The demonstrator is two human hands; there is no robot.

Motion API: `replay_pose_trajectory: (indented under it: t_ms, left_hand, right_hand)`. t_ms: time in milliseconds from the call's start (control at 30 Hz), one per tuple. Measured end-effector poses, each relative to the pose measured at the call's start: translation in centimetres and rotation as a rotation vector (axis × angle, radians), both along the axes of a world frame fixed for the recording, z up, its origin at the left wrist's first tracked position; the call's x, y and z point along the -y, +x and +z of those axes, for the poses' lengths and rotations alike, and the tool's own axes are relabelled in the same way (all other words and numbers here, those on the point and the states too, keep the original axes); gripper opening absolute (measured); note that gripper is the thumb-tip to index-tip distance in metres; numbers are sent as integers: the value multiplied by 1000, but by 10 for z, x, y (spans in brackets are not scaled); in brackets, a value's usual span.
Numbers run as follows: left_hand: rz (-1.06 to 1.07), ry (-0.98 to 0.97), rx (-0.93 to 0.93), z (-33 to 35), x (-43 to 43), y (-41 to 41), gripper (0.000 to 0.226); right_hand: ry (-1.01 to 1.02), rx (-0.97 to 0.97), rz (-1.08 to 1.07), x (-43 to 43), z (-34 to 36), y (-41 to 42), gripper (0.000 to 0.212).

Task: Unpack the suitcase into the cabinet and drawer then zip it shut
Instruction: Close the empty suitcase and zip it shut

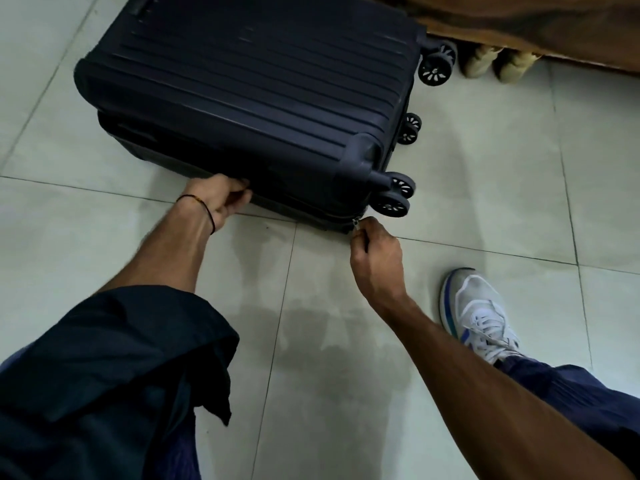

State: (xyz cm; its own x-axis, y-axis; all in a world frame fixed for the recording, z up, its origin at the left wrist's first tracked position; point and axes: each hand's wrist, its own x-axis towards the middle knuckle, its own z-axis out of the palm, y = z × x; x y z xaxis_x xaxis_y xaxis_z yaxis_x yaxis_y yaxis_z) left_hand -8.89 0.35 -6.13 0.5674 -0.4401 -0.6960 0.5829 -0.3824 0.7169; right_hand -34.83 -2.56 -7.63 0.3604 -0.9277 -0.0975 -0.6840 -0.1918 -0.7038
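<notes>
Both bare arms are stretching forward: the left hand [221,199] is reaching toward one o'clock, fingers curling on the suitcase [242,81] edge; the right hand [375,251] is angling toward eleven, pinching the zipper pull [355,224].

The dark navy hard-shell suitcase [242,84] is lying flat on the tiled floor [485,202], its ribbed lid down on the lower half and its black double wheels [393,195] pointing right. Its small metal zipper pull [355,224] is sitting at the near right corner (just below the nearest wheels), pinched by the right hand [375,258], while the left hand [218,200] is gripping the near side at the seam.
</notes>
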Motion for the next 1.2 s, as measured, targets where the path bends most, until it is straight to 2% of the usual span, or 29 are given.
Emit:
replay_pose_trajectory:
  t_ms: [200, 367, 433, 633, 700, 833, 1033, 1200]
  left_hand:
    - [-123, -70, -94, 3, 14, -61, 12]
    - [-282, -11, -131, -1, 19, -118, 11]
    - [-277, 14, -143, -1, 22, -126, 14]
    - [62, -18, -24, 10, 26, -69, 18]
    - [50, -17, -7, 16, 23, -57, 15]
    - [-44, -42, -6, 26, 32, -53, 23]
    - [-255, 42, -17, 39, 42, -58, 26]
    - [-167, -71, -171, 28, 33, -48, 37]
  right_hand:
    - [-78, -47, -76, -16, 11, -19, 9]
    - [-80, -134, -36, -21, 9, -11, 18]
    - [-66, -118, -73, -18, 10, -7, 19]
    - [37, 19, -192, -23, 0, -7, 15]
    - [46, 28, -185, -25, -2, -8, 14]
    - [32, 45, -177, -22, -4, -9, 14]
    - [5, 53, -136, -27, -8, -17, 13]
    - [-32, 49, -88, -32, -10, -19, 16]
